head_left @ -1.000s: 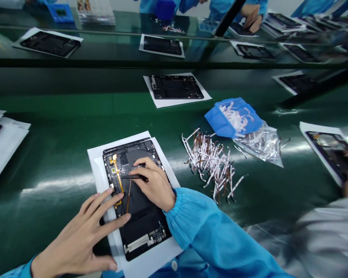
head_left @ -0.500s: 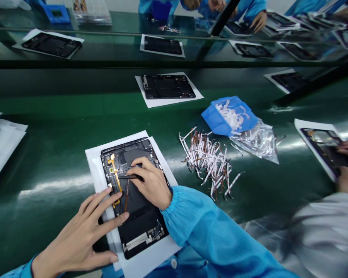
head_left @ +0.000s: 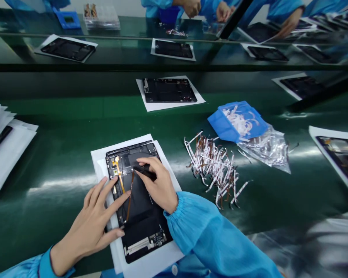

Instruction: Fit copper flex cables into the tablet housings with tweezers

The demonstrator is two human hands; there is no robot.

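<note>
An opened black tablet (head_left: 143,216) lies on white sheets (head_left: 159,260) in front of me, its inner parts showing. My right hand (head_left: 159,185) pinches black tweezers (head_left: 146,172), their tip at the upper end of a thin brown flex cable (head_left: 130,200). That cable runs lengthwise down the tablet. Across the tablet's left side my left hand (head_left: 89,220) is spread, a fingertip resting on or beside the brown cable. An orange flex cable (head_left: 120,179) sits near the upper left of the tablet, just above the left fingers.
Right of the tablet lies a pile of flex cables (head_left: 216,166). Behind it are a blue bin (head_left: 224,125) of white strips and a clear plastic bag (head_left: 269,148). Another tablet (head_left: 169,90) lies ahead, one at right (head_left: 339,154). White sheets (head_left: 14,143) are stacked left.
The tweezers have moved from beside the orange cable to the brown cable's upper end. My left fingers have shifted slightly along the tablet. The co-worker's hands at right have left view.
</note>
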